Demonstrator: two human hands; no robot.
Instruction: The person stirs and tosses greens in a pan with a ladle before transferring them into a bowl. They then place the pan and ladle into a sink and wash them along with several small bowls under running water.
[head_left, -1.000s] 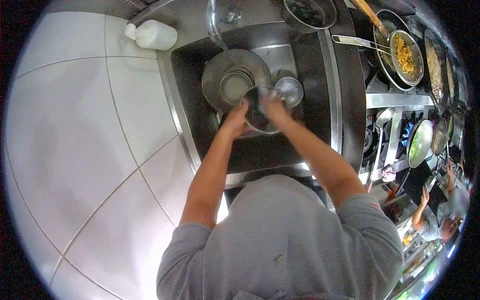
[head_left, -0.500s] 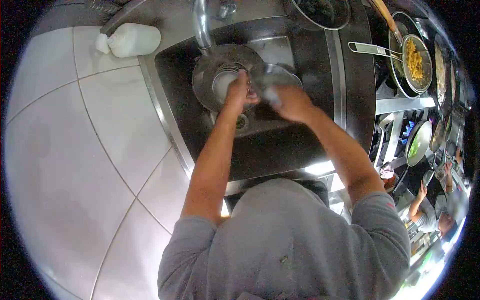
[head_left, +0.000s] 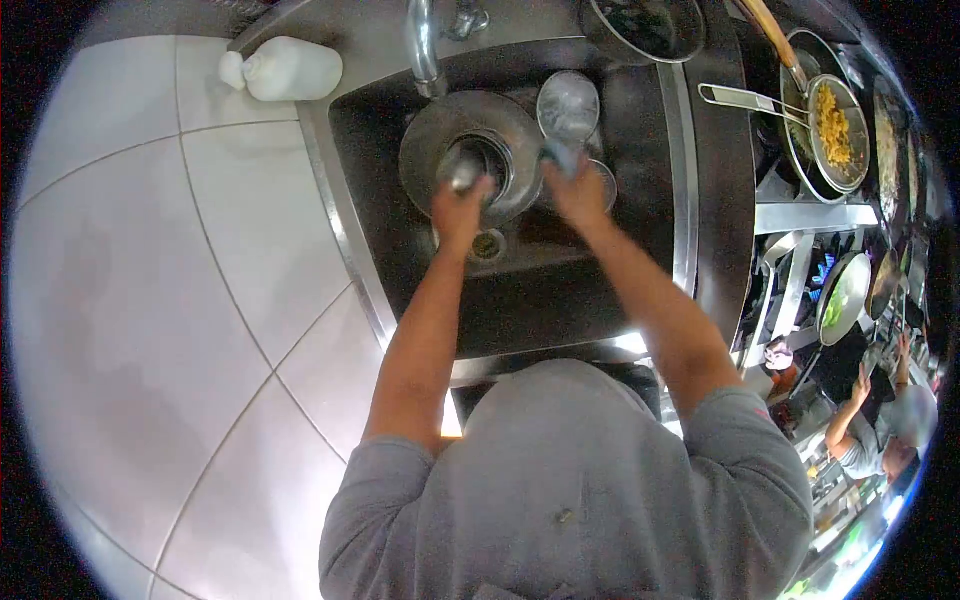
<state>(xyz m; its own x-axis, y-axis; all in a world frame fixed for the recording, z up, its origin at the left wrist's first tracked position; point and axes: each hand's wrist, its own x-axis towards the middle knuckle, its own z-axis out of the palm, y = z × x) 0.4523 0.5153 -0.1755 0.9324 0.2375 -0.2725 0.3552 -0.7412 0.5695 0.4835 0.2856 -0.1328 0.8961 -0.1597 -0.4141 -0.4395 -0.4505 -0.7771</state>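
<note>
My left hand [head_left: 460, 212] is closed on a small shiny metal bowl [head_left: 464, 168], blurred by motion, over a wide round metal basin [head_left: 425, 135] in the sink. Stacked round rims [head_left: 503, 160] show inside the basin, right beside that hand. My right hand [head_left: 583, 197] pinches a pale bluish scrubbing pad [head_left: 566, 156], apart from the left hand. Just beyond it, a wet metal bowl [head_left: 568, 103] leans in the back of the sink. Another round rim [head_left: 608, 183] is partly hidden behind the right hand.
A faucet [head_left: 424, 50] hangs over the basin. A white bottle [head_left: 292, 70] lies on the tiled counter [head_left: 250, 210] at left. A dark pot [head_left: 645, 28] stands behind the sink. At right, a strainer with yellow food [head_left: 833, 125] rests over a pan; a co-worker [head_left: 870, 430] is farther off.
My hands have moved apart. The left now holds a small metal bowl over the basin. A wet bowl now shows at the back right of the sink. The view has shifted slightly.
</note>
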